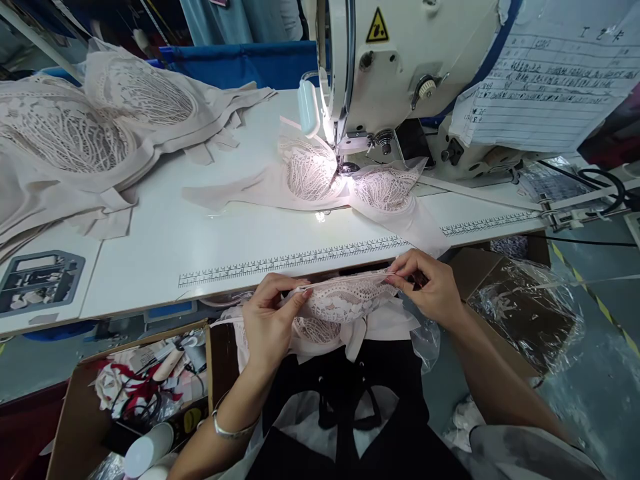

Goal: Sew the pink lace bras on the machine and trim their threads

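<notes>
Over my lap, just below the table's front edge, both my hands hold a pale pink lace bra piece (345, 300). My left hand (270, 320) pinches its left end with fingers closed. The right end is pinched by my right hand (433, 287). A second lace bra (350, 183) lies on the white table (225, 233) under the needle of the sewing machine (400, 73), lit by its lamp.
A pile of finished lace bras (85, 140) fills the table's far left. A cardboard box (135, 400) of odds and ends stands at lower left, another box with plastic bags (525, 307) at right. A paper form (545, 87) hangs on the machine. Rulers mark the table's front edge.
</notes>
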The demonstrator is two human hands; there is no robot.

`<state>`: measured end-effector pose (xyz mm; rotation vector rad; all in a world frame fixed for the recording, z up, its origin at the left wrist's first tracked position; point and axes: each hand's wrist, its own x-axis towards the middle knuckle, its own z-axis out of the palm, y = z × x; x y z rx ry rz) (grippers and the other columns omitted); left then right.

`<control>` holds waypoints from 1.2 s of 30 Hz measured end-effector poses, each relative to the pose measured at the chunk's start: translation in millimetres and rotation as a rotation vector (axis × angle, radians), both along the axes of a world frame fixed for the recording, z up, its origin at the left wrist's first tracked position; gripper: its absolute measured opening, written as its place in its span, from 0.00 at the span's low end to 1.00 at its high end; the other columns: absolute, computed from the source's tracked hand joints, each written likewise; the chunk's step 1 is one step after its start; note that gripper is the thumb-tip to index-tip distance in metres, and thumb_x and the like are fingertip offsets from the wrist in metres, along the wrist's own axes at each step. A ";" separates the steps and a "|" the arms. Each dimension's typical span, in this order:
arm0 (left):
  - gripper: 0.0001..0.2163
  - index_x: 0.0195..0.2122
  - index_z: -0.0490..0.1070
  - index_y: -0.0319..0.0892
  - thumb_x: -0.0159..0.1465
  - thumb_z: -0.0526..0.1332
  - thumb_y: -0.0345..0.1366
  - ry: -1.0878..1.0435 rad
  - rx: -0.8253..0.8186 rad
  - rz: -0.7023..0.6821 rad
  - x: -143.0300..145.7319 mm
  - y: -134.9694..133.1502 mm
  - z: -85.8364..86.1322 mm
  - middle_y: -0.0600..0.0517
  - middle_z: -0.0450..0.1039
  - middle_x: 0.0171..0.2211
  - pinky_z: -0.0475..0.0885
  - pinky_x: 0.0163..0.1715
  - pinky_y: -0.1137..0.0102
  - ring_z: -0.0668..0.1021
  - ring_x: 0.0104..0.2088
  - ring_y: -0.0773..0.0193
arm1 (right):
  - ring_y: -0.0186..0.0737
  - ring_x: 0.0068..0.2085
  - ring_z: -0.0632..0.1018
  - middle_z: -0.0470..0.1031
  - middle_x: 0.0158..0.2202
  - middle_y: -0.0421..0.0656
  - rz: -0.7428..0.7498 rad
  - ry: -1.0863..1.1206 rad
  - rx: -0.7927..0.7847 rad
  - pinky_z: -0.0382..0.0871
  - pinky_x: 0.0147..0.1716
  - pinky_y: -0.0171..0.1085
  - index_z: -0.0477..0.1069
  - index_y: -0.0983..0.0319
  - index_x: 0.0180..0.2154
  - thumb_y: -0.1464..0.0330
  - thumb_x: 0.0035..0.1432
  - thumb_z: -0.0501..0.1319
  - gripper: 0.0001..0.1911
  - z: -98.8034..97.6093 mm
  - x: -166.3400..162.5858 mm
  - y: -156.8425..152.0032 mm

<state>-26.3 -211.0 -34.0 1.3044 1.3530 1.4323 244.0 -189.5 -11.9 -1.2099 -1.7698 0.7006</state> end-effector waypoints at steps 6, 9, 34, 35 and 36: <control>0.04 0.32 0.81 0.47 0.58 0.73 0.31 -0.041 0.013 -0.003 1.1 -0.3 -1.1 0.54 0.77 0.33 0.70 0.37 0.70 0.77 0.38 0.63 | 0.33 0.24 0.70 0.77 0.30 0.41 -0.058 -0.014 -0.051 0.62 0.22 0.35 0.64 0.58 0.27 0.66 0.60 0.67 0.14 2.1 -3.4 -0.8; 0.03 0.32 0.81 0.46 0.58 0.73 0.32 -0.035 0.019 0.005 1.5 0.9 -0.6 0.53 0.77 0.33 0.71 0.36 0.70 0.78 0.37 0.63 | 0.33 0.23 0.66 0.76 0.29 0.38 -0.115 -0.053 -0.144 0.61 0.23 0.35 0.70 0.57 0.35 0.64 0.60 0.68 0.08 4.6 -4.6 0.5; 0.11 0.28 0.70 0.43 0.69 0.62 0.35 0.130 0.118 -0.707 44.5 17.9 46.3 0.52 0.69 0.29 0.68 0.33 0.69 0.74 0.32 0.62 | 0.37 0.33 0.74 0.76 0.31 0.39 0.376 -0.249 -0.107 0.65 0.32 0.35 0.71 0.58 0.33 0.69 0.61 0.66 0.05 62.0 -21.2 3.1; 0.11 0.27 0.70 0.43 0.69 0.62 0.35 0.118 0.099 -0.703 44.9 18.4 44.5 0.51 0.69 0.29 0.68 0.33 0.68 0.74 0.32 0.62 | 0.36 0.31 0.74 0.76 0.31 0.39 0.345 -0.239 -0.123 0.64 0.30 0.35 0.70 0.57 0.35 0.67 0.61 0.67 0.06 58.0 -16.9 2.5; 0.11 0.27 0.70 0.43 0.69 0.62 0.36 0.106 0.078 -0.699 44.2 19.2 42.9 0.51 0.70 0.30 0.69 0.33 0.68 0.74 0.32 0.62 | 0.35 0.29 0.72 0.76 0.32 0.38 0.312 -0.222 -0.143 0.63 0.28 0.35 0.69 0.57 0.36 0.65 0.61 0.67 0.08 54.1 -11.8 2.0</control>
